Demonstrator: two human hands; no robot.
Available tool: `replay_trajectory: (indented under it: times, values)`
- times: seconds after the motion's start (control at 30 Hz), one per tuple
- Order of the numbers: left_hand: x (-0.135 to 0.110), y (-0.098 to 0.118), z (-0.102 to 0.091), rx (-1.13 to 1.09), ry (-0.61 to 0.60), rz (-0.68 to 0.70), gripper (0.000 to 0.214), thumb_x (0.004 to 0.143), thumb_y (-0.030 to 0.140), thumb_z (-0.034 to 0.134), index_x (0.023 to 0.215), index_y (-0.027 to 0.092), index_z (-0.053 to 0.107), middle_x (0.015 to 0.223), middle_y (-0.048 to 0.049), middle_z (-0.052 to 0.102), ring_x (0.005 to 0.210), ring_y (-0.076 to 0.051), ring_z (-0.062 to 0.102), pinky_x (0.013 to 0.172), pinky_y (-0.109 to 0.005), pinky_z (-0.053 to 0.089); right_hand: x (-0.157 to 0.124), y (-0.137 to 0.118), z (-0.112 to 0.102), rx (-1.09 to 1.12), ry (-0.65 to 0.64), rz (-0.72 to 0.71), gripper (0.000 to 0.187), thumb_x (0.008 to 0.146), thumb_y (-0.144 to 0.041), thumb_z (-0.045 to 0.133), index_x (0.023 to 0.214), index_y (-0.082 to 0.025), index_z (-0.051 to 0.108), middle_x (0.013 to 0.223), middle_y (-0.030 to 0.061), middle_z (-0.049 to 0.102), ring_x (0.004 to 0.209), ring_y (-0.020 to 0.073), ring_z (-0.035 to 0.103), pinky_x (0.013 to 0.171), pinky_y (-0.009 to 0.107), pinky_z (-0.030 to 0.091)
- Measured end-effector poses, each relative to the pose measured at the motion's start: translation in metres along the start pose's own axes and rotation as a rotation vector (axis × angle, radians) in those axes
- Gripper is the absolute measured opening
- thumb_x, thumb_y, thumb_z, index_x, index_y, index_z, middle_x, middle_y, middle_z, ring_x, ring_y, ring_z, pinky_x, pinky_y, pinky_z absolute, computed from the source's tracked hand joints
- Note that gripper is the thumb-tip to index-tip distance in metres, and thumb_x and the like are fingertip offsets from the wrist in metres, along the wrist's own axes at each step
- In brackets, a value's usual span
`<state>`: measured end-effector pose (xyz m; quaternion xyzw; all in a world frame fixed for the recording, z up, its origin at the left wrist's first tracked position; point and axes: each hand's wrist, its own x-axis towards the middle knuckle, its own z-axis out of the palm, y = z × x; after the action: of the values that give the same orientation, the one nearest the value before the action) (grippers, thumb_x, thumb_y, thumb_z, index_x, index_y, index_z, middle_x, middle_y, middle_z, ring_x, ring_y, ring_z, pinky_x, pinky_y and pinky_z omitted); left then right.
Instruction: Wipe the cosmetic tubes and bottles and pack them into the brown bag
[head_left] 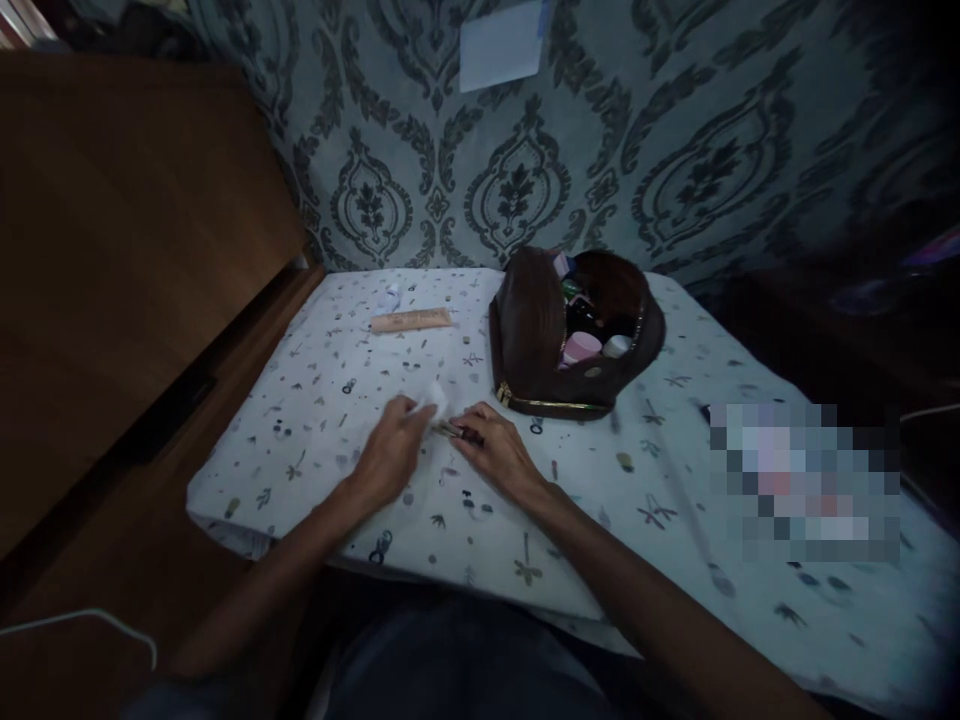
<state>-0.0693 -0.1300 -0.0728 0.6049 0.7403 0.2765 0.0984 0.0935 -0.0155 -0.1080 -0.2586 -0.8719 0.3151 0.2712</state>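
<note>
My left hand (391, 450) is closed in a pinch on a small white tissue (433, 399) and presses it against a thin dark, metallic tool (459, 433). My right hand (499, 450) is closed on that tool and holds it low over the patterned white cloth (315, 400). The two hands meet in the middle of the cloth. An open brown zip case (540, 340) stands just behind them, with small jars and bottles inside.
A tan flat comb-like stick (411, 321) and a small white scrap (392, 296) lie at the far left of the cloth. A wooden cabinet (112, 300) stands on the left. Patterned wallpaper with a pale paper (501, 44) rises behind. A white cable (90, 620) lies bottom left.
</note>
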Motion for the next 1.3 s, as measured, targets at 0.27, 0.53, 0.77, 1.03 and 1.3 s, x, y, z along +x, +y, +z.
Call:
replay_trajectory:
  times: [0.27, 0.53, 0.77, 1.03, 1.3]
  values:
    - [0.0, -0.013, 0.013, 0.29, -0.057, 0.155, 0.046, 0.094, 0.008, 0.038, 0.135, 0.021, 0.05, 0.118, -0.0123, 0.053, 0.111, -0.027, 0.05, 0.089, -0.042, 0.05, -0.001, 0.002, -0.001, -0.014, -0.004, -0.004, 0.014, 0.083, -0.015, 0.064, 0.094, -0.019, 0.071, 0.081, 0.0017, 0.058, 0.071, 0.0149, 0.057, 0.068, 0.026, 0.046]
    - [0.014, -0.047, -0.026, 0.269, 0.003, -0.022, 0.04, 0.094, 0.011, 0.031, 0.117, 0.017, 0.063, 0.097, -0.0088, 0.053, 0.093, -0.023, 0.051, 0.08, -0.037, 0.049, -0.002, 0.001, 0.0, -0.017, 0.005, 0.014, 0.019, 0.081, -0.013, 0.063, 0.098, -0.019, 0.071, 0.084, 0.0022, 0.062, 0.07, 0.0154, 0.059, 0.069, 0.027, 0.047]
    - [0.004, -0.013, -0.01, 0.082, 0.069, 0.041, 0.032, 0.101, 0.027, 0.034, 0.126, 0.023, 0.052, 0.103, -0.0048, 0.056, 0.094, -0.02, 0.054, 0.086, -0.035, 0.049, -0.003, -0.004, -0.003, 0.005, 0.034, 0.005, 0.009, 0.087, -0.017, 0.057, 0.091, -0.019, 0.065, 0.08, 0.0012, 0.063, 0.07, 0.0156, 0.058, 0.067, 0.026, 0.044]
    - [0.001, -0.005, 0.02, 0.235, -0.082, 0.178, 0.045, 0.095, 0.013, 0.039, 0.138, 0.026, 0.047, 0.119, -0.0108, 0.055, 0.111, -0.028, 0.054, 0.089, -0.04, 0.05, -0.002, 0.001, -0.002, -0.109, 0.015, 0.006, 0.013, 0.091, -0.022, 0.056, 0.087, -0.019, 0.068, 0.085, 0.0046, 0.06, 0.077, 0.0179, 0.059, 0.07, 0.028, 0.045]
    - [0.03, -0.039, -0.013, 0.35, -0.038, 0.026, 0.046, 0.093, 0.009, 0.033, 0.133, 0.018, 0.055, 0.112, -0.0127, 0.055, 0.103, -0.026, 0.052, 0.084, -0.039, 0.05, -0.001, 0.0, -0.005, -0.157, -0.012, 0.018, 0.023, 0.096, -0.024, 0.05, 0.093, -0.019, 0.072, 0.085, 0.0056, 0.06, 0.079, 0.0185, 0.06, 0.07, 0.029, 0.046]
